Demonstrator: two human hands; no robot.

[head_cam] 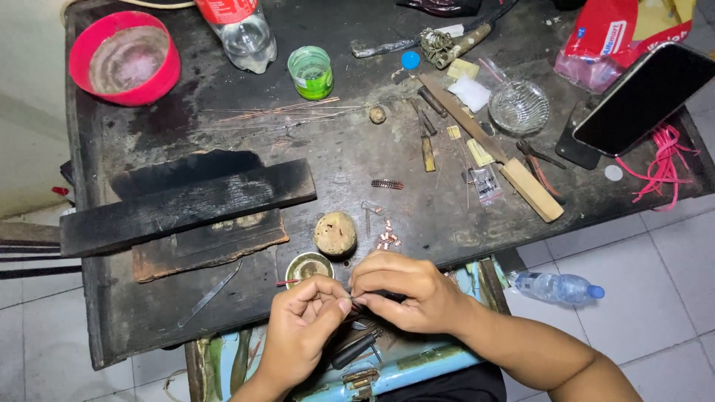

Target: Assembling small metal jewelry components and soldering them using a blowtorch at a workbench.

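Note:
Both my hands meet over the near edge of a scorched black workbench [357, 160]. My left hand [302, 327] pinches a thin wire or small part between thumb and fingertips. My right hand [402, 290] grips a dark slender tool whose tip touches that part. The piece itself is too small to make out. Just beyond my fingers lie several small copper bits [387, 237], a round cork-like lump [335, 233] and a small round tin [308, 266]. A black-handled tool [356, 348] rests on the light blue metal case [417, 357] under my hands.
Charred wooden blocks [186, 205] lie at left, metal tweezers [208, 294] near them. Farther back stand a red bowl [124, 57], a plastic bottle [242, 30], a green cup [310, 72], thin wires [275, 113], a file [491, 149], a glass dish [519, 106] and a propped phone [644, 97]. A water bottle [555, 286] lies on the tiled floor.

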